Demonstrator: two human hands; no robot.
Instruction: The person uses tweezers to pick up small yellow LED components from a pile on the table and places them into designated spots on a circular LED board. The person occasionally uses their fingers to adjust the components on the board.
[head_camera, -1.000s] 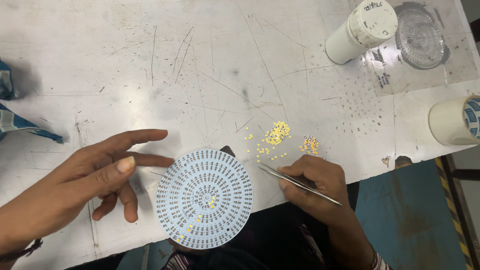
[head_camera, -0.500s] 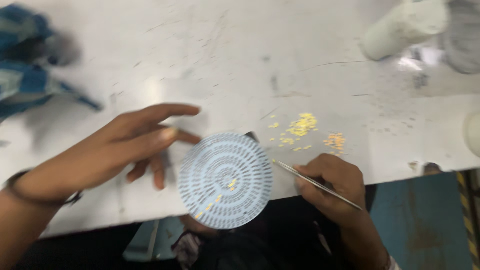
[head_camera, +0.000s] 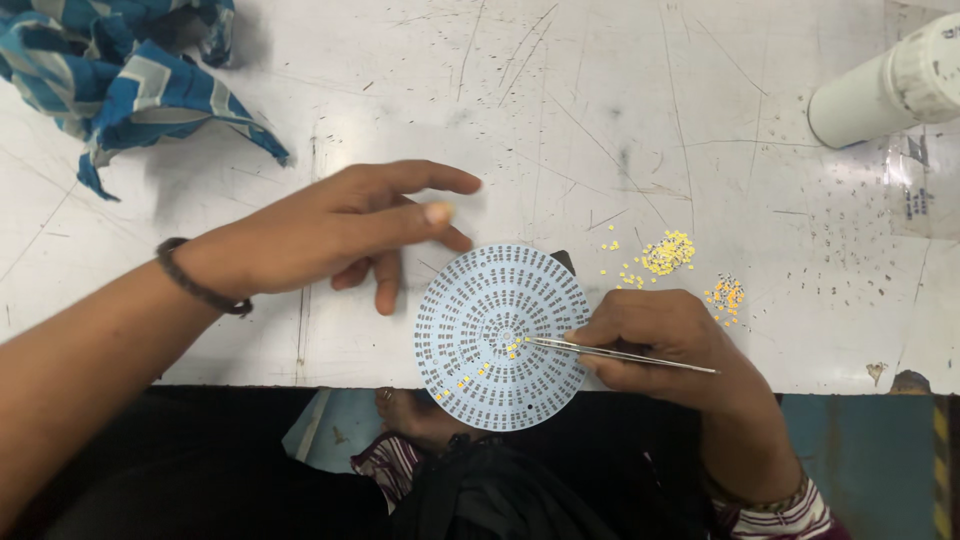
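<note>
Right hand (head_camera: 665, 345) pinches tweezers (head_camera: 620, 353), tips on round circuit board (head_camera: 503, 337) overhanging the worktop (head_camera: 560, 120) edge; left hand (head_camera: 345, 235) hovers open beside it, not touching; unsteadied, board may shift, scattering placed yellow chips (head_camera: 512, 349).

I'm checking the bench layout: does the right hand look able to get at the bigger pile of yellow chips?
Probably yes. The right hand, holding tweezers over the round board, sits just below the yellow pile, with only bare table between them.
</note>
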